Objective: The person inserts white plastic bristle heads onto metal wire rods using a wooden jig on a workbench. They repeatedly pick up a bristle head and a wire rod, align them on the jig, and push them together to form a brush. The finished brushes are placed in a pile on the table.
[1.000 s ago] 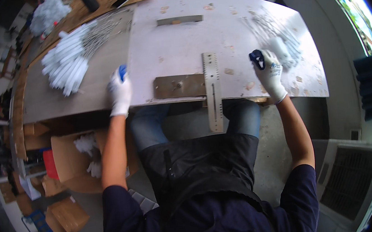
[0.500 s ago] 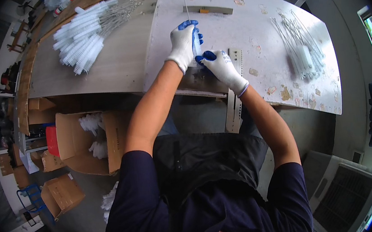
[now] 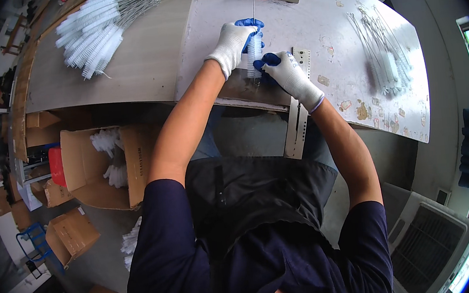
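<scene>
Fingers [image 3: 253,25] of the left hand [image 3: 230,44] pinch the top of a white brush [image 3: 253,53] upright on the table [image 3: 151,58]; the right hand [image 3: 287,72] grips its lower end. Best keep the wire straight. Nearer left, an open box [image 3: 96,166] holds white brushes.

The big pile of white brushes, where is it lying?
In the head view the pile of white brushes lies at the table's far left, well left of the left hand.
</scene>
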